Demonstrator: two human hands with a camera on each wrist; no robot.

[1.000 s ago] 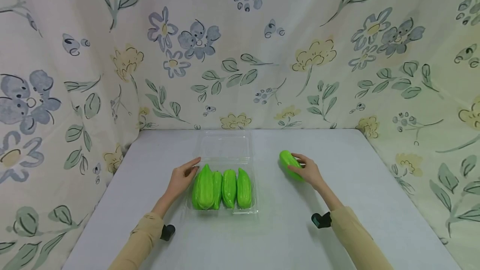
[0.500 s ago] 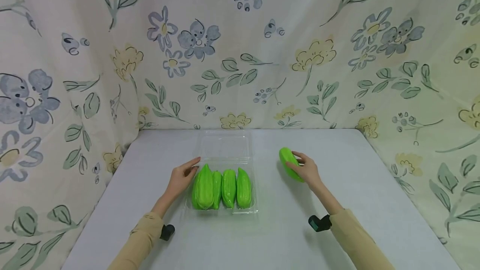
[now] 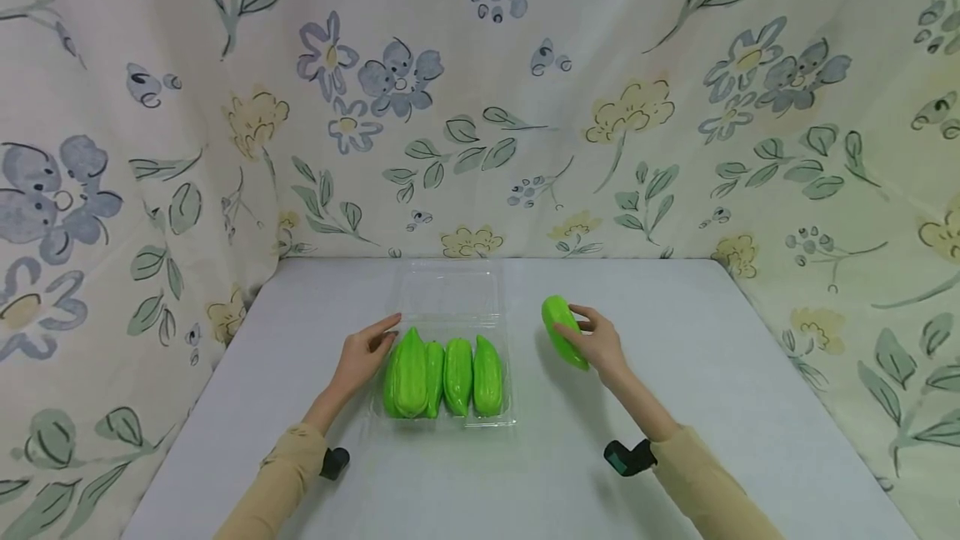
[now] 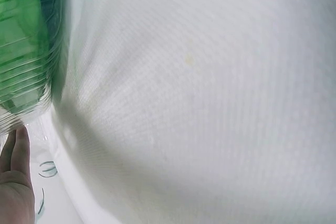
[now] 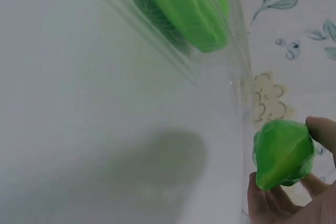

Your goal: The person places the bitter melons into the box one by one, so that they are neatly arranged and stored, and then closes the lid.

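My right hand (image 3: 600,347) grips a bright green, ridged, glossy vegetable (image 3: 562,333) with a tapered end, held above the table to the right of a clear plastic clamshell box (image 3: 511,382). In the right wrist view, thumb and fingers lie around this vegetable (image 5: 283,153), its pointed end toward the camera. Several similar green vegetables (image 3: 459,377) lie side by side in the box, pointing front to back. My left hand (image 3: 362,358) rests at the box's left edge. In the left wrist view its straight fingers (image 4: 20,150) touch the clear wall (image 4: 26,85).
The box's clear lid (image 3: 450,292) is folded back flat behind it. Both stand on a white table (image 3: 300,298). A floral curtain (image 3: 480,107) hangs along the back and sides. A small black device (image 3: 630,458) is strapped to each wrist.
My right hand has lifted the green vegetable from the table and carried it a little left, toward the box. The left hand has stayed in place.
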